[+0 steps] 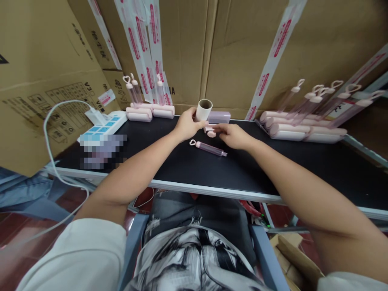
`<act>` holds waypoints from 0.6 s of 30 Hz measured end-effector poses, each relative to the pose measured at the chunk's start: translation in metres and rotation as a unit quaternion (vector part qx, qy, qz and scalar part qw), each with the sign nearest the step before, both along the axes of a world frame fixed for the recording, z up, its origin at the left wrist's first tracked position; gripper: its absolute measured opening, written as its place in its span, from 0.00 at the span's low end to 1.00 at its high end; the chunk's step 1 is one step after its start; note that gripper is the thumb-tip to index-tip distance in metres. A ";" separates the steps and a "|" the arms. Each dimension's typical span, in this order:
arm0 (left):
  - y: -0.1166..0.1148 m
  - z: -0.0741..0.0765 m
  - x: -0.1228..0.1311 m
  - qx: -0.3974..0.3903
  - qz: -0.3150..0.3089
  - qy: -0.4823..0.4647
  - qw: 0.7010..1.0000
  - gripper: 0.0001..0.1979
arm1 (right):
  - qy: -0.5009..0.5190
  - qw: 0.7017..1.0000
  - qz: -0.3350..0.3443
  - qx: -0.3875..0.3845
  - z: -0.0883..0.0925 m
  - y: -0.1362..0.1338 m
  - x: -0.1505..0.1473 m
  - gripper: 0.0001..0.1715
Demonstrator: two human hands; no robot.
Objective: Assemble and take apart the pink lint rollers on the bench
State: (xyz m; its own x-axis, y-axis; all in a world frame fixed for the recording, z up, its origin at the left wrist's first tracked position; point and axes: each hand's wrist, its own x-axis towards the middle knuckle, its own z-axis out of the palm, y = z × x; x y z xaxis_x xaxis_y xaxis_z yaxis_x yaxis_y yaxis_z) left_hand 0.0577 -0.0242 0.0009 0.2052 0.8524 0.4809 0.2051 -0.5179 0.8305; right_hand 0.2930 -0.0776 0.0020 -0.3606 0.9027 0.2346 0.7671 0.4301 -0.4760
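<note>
My left hand [187,126] is closed around a cream paper roll [203,110] with a hollow core, held upright above the black table [188,165]. My right hand [233,135] rests just right of it, fingers pinched on a small pink part [210,131] lying on the table. A clear pink handle with a heart-shaped end [208,148] lies flat in front of both hands. A pale pink cover [218,117] sits behind the roll.
Assembled pink rollers stand at the back left [150,110] and lie stacked at the right [306,130]. A white and blue power strip [104,125] with a cable sits at the left. Taped cardboard boxes [242,48] wall the back. A cardboard box [295,254] sits below right.
</note>
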 end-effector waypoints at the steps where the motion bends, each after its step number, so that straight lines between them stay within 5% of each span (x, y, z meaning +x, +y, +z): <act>1: 0.000 -0.001 0.000 0.002 0.001 0.012 1.000 0.20 | -0.009 1.000 0.010 -0.008 0.001 -0.001 -0.001 0.35; 5: -0.005 0.003 0.000 0.011 0.019 0.067 0.998 0.20 | -0.022 0.999 0.028 -0.022 0.003 -0.003 -0.002 0.31; 9: -0.015 0.009 0.000 0.016 0.030 0.140 0.990 0.20 | -0.026 0.999 0.013 -0.016 0.001 -0.002 -0.001 0.16; 18: -0.022 0.008 0.003 0.045 0.009 0.204 0.978 0.23 | -0.080 0.994 -0.010 0.076 -0.016 0.009 -0.007 0.08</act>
State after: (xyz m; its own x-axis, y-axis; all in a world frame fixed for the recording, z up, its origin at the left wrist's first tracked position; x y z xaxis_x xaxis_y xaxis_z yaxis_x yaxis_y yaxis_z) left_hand 0.0603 -0.0459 0.0093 0.3806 0.8156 0.4358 0.5201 -0.5784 0.6285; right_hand 0.2859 -0.0684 -0.0141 -0.3872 0.8686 0.3092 0.8368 0.4719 -0.2777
